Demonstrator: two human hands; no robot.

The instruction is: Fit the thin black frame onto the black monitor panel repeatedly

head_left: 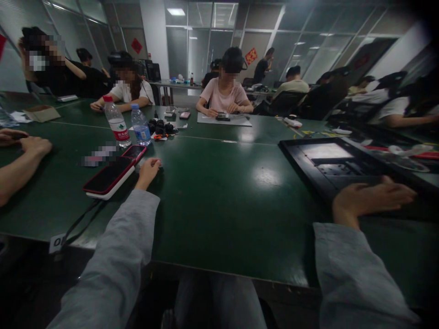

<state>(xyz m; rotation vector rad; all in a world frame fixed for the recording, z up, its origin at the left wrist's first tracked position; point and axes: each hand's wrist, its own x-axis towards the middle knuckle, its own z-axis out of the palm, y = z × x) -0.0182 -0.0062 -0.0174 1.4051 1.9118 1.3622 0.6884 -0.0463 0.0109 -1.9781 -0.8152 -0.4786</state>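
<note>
My left hand (pixel 148 172) rests on the green table (pixel 219 201), just right of a dark-screened phone with a red edge (pixel 109 175) lying on a white object. Its fingers are curled together at the tips, and what they hold, if anything, is too small to name. My right hand (pixel 373 198) is over the near edge of a black framed panel (pixel 329 160) at the right, its fingers stretched out and slightly blurred. A smaller red-edged item (pixel 134 153) touches the far end of the phone.
Two bottles, one red-capped (pixel 118 125) and one blue-capped (pixel 140 125), stand beyond the phone. Black items (pixel 161 127) lie beside them. Another person's hand (pixel 36 146) is at the left. Across the table a person in pink (pixel 226 93) works over a white mat (pixel 240 121).
</note>
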